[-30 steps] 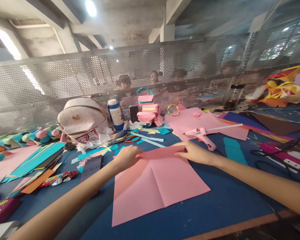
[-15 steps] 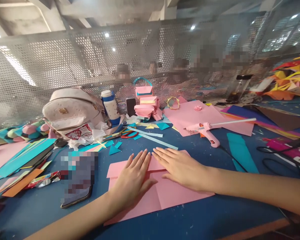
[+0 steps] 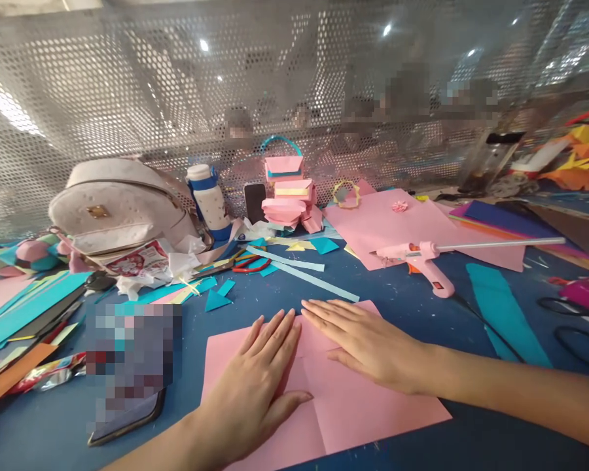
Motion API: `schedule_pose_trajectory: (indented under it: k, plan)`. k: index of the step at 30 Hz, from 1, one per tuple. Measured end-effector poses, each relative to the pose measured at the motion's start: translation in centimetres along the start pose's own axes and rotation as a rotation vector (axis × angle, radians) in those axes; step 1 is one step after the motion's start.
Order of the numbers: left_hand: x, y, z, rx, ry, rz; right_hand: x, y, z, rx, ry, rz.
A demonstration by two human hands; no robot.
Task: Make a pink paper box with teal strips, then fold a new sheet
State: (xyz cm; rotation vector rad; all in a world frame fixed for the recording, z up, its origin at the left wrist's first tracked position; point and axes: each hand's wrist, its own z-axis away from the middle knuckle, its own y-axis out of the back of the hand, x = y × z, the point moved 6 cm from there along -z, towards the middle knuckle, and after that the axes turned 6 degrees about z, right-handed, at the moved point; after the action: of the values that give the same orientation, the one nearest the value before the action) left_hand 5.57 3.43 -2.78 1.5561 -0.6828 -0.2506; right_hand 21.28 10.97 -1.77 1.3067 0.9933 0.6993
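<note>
A sheet of pink paper [image 3: 324, 418] lies on the blue table in front of me, with a crease running down its middle. My left hand [image 3: 258, 373] rests flat on its left half, fingers stretched toward the far edge and thumb spread toward the crease. Across the right half lies my right hand [image 3: 368, 347], palm down, fingers extended and pointing left. The two sets of fingertips are close together near the far edge but apart. Both hands are open and cover parts of the sheet.
A phone [image 3: 127, 418] lies to the left. Behind are a white backpack [image 3: 112, 203], a bottle [image 3: 211, 203], stacked pink paper boxes [image 3: 292, 206], paper strips [image 3: 319, 281] and red-handled scissors [image 3: 250, 265]. A pink glue gun [image 3: 429, 261] with its cord lies right, beside blue paper [image 3: 505, 314].
A folded flap showed along the sheet's far edge before; now the paper looks flat there. Both hands remain flat on it. The view has tilted down and come closer.
</note>
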Motion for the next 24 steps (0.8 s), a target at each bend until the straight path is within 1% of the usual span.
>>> schedule_pose_trajectory:
  k: [6, 9, 16, 21, 24]
  plan:
    - [-0.53, 0.02, -0.23, -0.027, -0.016, 0.049, 0.45, -0.41, 0.14, -0.010, -0.008, -0.086]
    - [-0.74, 0.03, -0.38, -0.042, -0.018, 0.058, 0.59, -0.47, 0.17, -0.010, -0.004, -0.101]
    - [-0.91, 0.28, -0.43, -0.035, -0.027, 0.061, 0.81, -0.60, 0.09, -0.004, 0.000, -0.117]
    - [-1.00, 0.36, -0.45, -0.073, -0.027, 0.053, 0.87, -0.68, 0.08, -0.045, -0.016, -0.113]
    - [-1.01, 0.48, -0.46, -0.062, -0.030, 0.057, 0.83, -0.48, 0.04, -0.025, -0.011, -0.130]
